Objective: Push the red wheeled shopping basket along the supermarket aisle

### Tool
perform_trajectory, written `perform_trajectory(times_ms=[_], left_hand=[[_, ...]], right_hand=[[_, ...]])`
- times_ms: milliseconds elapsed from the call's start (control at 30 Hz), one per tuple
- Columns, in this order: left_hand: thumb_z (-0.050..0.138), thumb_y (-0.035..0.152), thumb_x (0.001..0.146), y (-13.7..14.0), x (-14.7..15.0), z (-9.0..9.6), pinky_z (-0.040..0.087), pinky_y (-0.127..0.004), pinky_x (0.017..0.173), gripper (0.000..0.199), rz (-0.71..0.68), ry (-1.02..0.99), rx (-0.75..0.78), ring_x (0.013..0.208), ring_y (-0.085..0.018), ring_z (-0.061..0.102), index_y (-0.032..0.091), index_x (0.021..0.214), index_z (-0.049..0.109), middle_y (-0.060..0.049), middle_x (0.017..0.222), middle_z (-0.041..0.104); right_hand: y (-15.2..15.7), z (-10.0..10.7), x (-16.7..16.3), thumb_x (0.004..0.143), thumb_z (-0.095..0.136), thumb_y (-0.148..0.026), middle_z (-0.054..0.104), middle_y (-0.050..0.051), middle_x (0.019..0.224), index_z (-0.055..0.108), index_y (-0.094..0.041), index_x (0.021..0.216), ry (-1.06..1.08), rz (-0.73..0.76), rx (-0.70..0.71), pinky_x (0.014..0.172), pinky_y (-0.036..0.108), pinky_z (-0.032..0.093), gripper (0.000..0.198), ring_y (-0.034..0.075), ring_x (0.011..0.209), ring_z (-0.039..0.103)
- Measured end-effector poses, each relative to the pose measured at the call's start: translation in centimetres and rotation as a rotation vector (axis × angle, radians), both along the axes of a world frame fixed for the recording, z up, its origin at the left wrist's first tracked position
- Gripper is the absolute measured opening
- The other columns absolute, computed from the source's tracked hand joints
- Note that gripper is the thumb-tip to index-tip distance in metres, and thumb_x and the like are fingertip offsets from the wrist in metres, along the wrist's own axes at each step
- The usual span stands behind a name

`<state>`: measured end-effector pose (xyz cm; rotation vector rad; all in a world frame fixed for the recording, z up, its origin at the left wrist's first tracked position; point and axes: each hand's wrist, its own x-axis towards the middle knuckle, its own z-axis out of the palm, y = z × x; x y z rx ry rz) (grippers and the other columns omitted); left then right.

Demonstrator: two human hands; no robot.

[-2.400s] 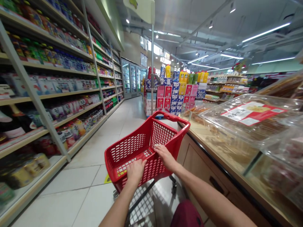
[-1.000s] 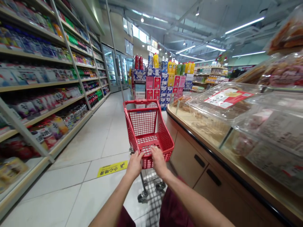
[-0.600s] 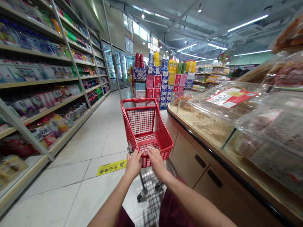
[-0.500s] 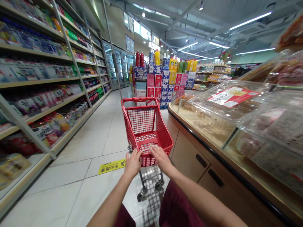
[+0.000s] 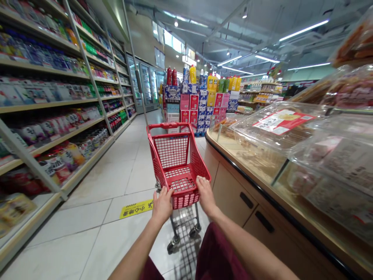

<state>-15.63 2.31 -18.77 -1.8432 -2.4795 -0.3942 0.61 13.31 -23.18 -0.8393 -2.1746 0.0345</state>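
Along the left, tall stocked shelves (image 5: 49,104). Along the right, a wooden counter (image 5: 230,198). Farther ahead, a box stack (image 5: 201,105). Between shelves and counter, short of the stack, a red cart (image 5: 198,163). Left of it, a yellow sticker (image 5: 135,209). On the counter, a clear tray (image 5: 284,121). On the cart's near edge, left hand (image 5: 163,204) loosely open, fingertips touching; right hand (image 5: 206,194) with fingers bent over the corner, firmness of hold impossible to tell.
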Motion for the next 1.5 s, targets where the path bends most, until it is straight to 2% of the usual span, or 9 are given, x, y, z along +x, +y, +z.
perform_trajectory(times_ms=[133,300,467,600,767,933,1067,1233,1500], left_hand=[[0.035,0.003,0.067,0.0,0.1,0.1,0.019,-0.052,0.101,0.052,-0.01,0.028,-0.013,0.124,-0.021,0.032,0.021,0.114,0.047,-0.01,0.13,0.043],[0.033,0.005,0.07,-0.1,0.3,-0.2,0.02,-0.051,0.101,0.05,0.015,0.076,-0.016,0.125,-0.023,0.031,0.019,0.115,0.047,-0.012,0.13,0.042],[0.035,0.005,0.07,-0.4,0.3,0.0,0.018,-0.052,0.101,0.052,0.022,0.14,-0.039,0.125,-0.024,0.03,0.021,0.118,0.046,-0.013,0.132,0.039],[0.038,0.006,0.07,-0.7,0.9,0.0,0.016,-0.052,0.102,0.053,0.067,0.184,-0.016,0.127,-0.026,0.024,0.02,0.121,0.044,-0.016,0.137,0.03],[0.037,0.007,0.072,-0.6,1.6,-0.4,0.019,-0.048,0.102,0.05,0.1,0.171,0.003,0.127,-0.026,0.025,0.016,0.12,0.045,-0.018,0.138,0.027],[0.043,0.008,0.066,-0.5,1.6,0.2,0.019,-0.05,0.102,0.052,0.097,0.113,-0.02,0.128,-0.027,0.022,0.015,0.117,0.046,-0.019,0.139,0.024],[0.043,0.007,0.065,-0.6,1.6,0.4,0.018,-0.049,0.102,0.052,0.089,0.09,-0.02,0.128,-0.027,0.022,0.016,0.116,0.046,-0.018,0.139,0.024],[0.044,0.008,0.065,-0.8,1.4,0.1,0.019,-0.049,0.102,0.05,0.081,0.089,0.005,0.128,-0.027,0.022,0.015,0.114,0.047,-0.019,0.139,0.023],[0.04,0.004,0.065,-1.0,1.4,-0.2,0.017,-0.051,0.101,0.054,0.077,0.116,0.014,0.128,-0.026,0.022,0.018,0.117,0.046,-0.018,0.139,0.024]], right_hand=[[-0.4,-0.3,-0.7,0.086,0.032,-0.01,0.044,0.008,0.129,0.04,-0.02,0.127,-0.065,0.277,0.127,0.102,0.042,0.028,0.042,0.016,0.126,0.028],[0.7,0.0,0.4,0.086,0.031,-0.011,0.044,0.013,0.128,0.041,-0.015,0.126,0.013,-0.012,0.028,0.101,0.046,0.029,0.041,0.019,0.126,0.029],[0.4,-0.4,-0.2,0.086,0.033,-0.012,0.045,0.008,0.128,0.043,-0.019,0.125,-0.086,0.276,0.155,0.102,0.042,0.029,0.04,0.016,0.128,0.025],[1.0,-0.2,0.1,0.087,0.029,-0.011,0.045,0.012,0.127,0.04,-0.017,0.127,0.024,0.018,0.073,0.1,0.046,0.031,0.041,0.018,0.126,0.028],[0.3,-0.4,-0.4,0.088,0.03,-0.012,0.045,0.007,0.129,0.04,-0.021,0.126,-0.079,0.263,0.137,0.103,0.043,0.028,0.041,0.016,0.127,0.027],[0.7,0.0,0.1,0.086,0.028,-0.008,0.045,0.012,0.127,0.04,-0.016,0.127,0.02,0.003,0.051,0.101,0.045,0.029,0.043,0.018,0.126,0.029],[-0.1,-0.2,-0.8,0.086,0.032,-0.011,0.044,0.008,0.129,0.042,-0.02,0.125,-0.081,0.278,0.12,0.103,0.043,0.027,0.041,0.016,0.127,0.026],[0.4,0.0,-0.4,0.086,0.029,-0.01,0.045,0.013,0.128,0.042,-0.015,0.125,0.014,0.015,0.026,0.101,0.046,0.029,0.041,0.019,0.126,0.028],[0.2,-0.1,-0.4,0.086,0.032,-0.01,0.043,0.01,0.13,0.04,-0.018,0.127,-0.066,0.143,0.073,0.101,0.045,0.029,0.042,0.018,0.128,0.025]])
